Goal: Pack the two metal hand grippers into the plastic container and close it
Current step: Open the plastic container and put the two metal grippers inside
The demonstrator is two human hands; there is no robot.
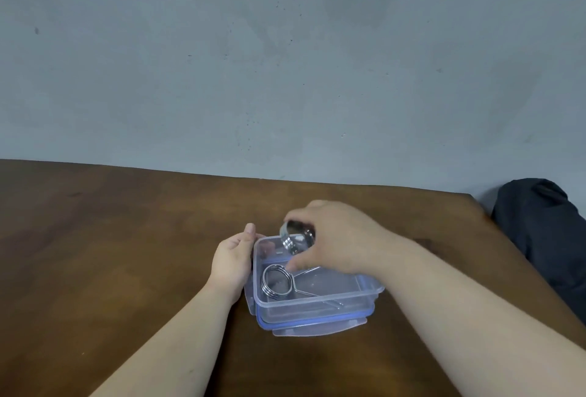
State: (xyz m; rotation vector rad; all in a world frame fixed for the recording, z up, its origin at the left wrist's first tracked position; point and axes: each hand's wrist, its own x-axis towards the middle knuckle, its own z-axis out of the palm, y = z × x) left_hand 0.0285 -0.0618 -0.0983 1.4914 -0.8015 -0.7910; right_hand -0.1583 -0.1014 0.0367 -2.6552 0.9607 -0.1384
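Currently: open plastic container (317, 303), one hand gripper (276, 281) inside.
Right hand (336, 238) clasps second gripper (293, 236) above far end; left hand (233, 258) cupped open against left wall.

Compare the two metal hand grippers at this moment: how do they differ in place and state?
The first hand gripper lies inside the clear container, untouched; the second hand gripper is held in the right hand above the container's far end. The first shows its coil and both arms; the second shows mostly its coil, the rest hidden by fingers. Both are shiny metal coils.
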